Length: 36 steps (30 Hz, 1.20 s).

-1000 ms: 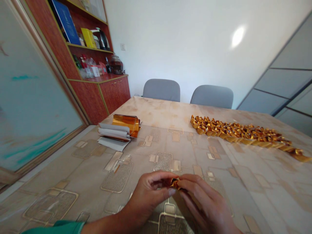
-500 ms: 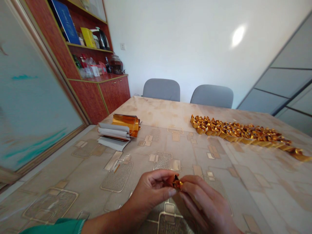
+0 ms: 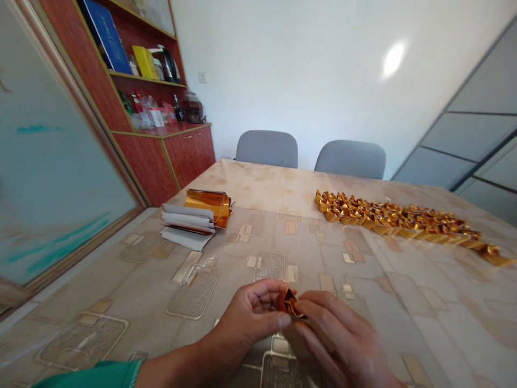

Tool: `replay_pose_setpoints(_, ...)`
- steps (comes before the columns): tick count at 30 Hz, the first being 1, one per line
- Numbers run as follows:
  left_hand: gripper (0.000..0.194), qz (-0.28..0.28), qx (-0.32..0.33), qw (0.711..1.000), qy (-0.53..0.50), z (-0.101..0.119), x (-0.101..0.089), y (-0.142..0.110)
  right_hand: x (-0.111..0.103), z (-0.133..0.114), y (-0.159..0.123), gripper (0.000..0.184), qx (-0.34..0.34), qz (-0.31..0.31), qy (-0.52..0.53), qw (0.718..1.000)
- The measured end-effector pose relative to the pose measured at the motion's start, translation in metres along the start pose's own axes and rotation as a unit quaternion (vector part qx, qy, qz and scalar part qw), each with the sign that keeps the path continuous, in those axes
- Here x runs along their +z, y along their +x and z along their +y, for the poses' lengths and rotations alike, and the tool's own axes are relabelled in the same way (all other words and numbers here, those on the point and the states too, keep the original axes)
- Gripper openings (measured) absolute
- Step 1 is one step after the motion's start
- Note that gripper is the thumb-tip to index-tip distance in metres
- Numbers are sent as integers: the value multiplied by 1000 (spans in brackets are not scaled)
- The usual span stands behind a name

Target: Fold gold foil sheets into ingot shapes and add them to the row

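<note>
Low over the near part of the table, a small folded piece of gold foil paper (image 3: 291, 305) is held between both hands. My left hand (image 3: 258, 312) pinches it between thumb and fingers from the left. From the right, my right hand (image 3: 341, 331) grips its other side, the fingertips pressed on the folds. Part of the piece is hidden behind the fingers. At the left of the table lies a stack of gold and grey foil sheets (image 3: 208, 202). Rows of folded gold foil pieces (image 3: 388, 213) stand close together at the right.
A patterned cloth covers the table (image 3: 226, 269). Two grey chairs (image 3: 266, 146) stand at its far side by the wall. On the left are a wooden cabinet (image 3: 188, 153) with bottles and boxes, and a sliding door (image 3: 60, 161).
The foil piece has turned slightly and its folded opening shows more. My fingers have shifted a little around it; the stack and the rows stay put.
</note>
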<state>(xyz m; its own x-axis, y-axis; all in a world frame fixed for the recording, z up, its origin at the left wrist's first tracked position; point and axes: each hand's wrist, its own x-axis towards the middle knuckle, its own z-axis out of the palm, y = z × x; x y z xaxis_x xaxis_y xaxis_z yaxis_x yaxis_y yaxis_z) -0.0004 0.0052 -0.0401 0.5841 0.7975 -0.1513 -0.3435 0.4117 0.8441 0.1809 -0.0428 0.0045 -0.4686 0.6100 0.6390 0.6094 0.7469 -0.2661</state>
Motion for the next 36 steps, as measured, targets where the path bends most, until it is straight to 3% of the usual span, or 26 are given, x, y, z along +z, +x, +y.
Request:
replay_pose_setpoints(10,34,-13,-4,1000,-6,1,2,0,7,-1,-3,22,44,20,45,998)
replay_pose_setpoints(18,41,22,-6,1000,4,7,2,0,-10,2,1,33,85,24,63,994)
replay_pose_setpoints(27,34,-16,10,1000,21,6,2,0,-4,2,0,21,85,-10,45,995)
replay_pose_setpoints(36,36,-23,15,999,34,8,1,1,6,3,-3,23,179,34,155,971)
